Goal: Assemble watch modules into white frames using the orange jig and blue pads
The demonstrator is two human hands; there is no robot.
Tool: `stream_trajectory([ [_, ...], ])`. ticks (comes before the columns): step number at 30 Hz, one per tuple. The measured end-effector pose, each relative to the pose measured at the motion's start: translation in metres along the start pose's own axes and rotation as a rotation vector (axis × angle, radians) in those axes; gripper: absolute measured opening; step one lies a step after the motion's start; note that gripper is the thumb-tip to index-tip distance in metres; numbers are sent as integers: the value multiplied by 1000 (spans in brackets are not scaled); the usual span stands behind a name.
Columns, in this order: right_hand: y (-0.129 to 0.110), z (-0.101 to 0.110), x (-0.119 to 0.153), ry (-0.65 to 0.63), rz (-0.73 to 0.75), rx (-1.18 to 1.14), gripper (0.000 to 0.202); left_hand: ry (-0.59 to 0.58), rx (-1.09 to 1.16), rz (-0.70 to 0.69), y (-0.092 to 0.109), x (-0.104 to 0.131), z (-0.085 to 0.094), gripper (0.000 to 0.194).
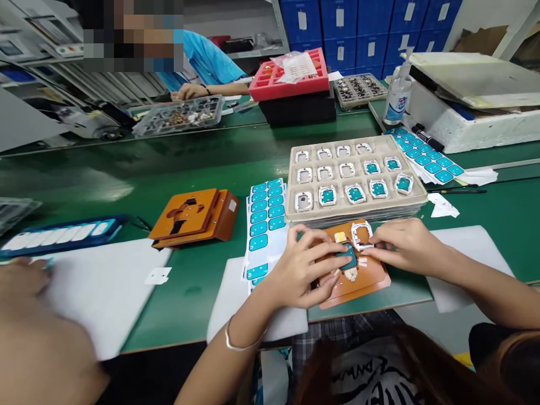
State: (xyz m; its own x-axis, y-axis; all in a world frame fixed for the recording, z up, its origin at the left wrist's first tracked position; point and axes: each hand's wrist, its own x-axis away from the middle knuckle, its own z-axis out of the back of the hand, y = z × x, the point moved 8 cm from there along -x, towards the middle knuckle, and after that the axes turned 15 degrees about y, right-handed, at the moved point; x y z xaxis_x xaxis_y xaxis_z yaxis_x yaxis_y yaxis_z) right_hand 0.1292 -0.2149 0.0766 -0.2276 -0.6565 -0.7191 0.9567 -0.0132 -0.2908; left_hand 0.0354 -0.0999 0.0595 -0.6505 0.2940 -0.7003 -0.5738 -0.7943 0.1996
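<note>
My left hand [306,267] lies over an orange fixture plate [358,289], its fingers spread and pressing on a teal rounded piece [348,256]. To its right, my right hand [399,243] pinches the edge of a white square frame [361,235] at the top of the plate. A small yellow-and-white part [340,237] sits left of that frame, and little white pieces [362,262] lie below it. Directly behind the plate, a beige tray [350,211] carries several silver frames, some with teal inserts. Sheets of teal stickers [259,216] lie to the left.
An orange block fixture [189,216] stands left of the sheets. A co-worker's blurred arm [37,332] reaches in at far left. At the back are a red tray [291,73], a parts box [181,117], another person's hand [189,91], and a pump bottle [397,95] beside a foam box [472,121].
</note>
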Motion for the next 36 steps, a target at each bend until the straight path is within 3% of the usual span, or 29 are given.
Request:
stream_trajectory([
  [6,12,8,-4,38,-52,-62,31,9,6,11,1,0,1,34],
  [13,15,3,1,-118,-36,-67,26,2,-25,21,1,1,1,32],
  [16,11,4,-1,-112,-2,-90,23,27,-22,28,2,0,4,29],
  [19,0,3,-3,-44,72,-127,22,114,-42,136,-5,0,14,25],
  [21,-8,-1,-3,-5,120,-155,22,168,-64,244,-13,2,20,32],
  [25,-16,-9,0,38,155,-159,21,122,-79,370,-21,7,13,50],
  [29,-15,-11,1,43,146,-168,21,73,-60,429,-21,10,3,48],
  [36,-13,-12,2,36,136,-185,21,104,-59,413,-20,8,4,44],
])
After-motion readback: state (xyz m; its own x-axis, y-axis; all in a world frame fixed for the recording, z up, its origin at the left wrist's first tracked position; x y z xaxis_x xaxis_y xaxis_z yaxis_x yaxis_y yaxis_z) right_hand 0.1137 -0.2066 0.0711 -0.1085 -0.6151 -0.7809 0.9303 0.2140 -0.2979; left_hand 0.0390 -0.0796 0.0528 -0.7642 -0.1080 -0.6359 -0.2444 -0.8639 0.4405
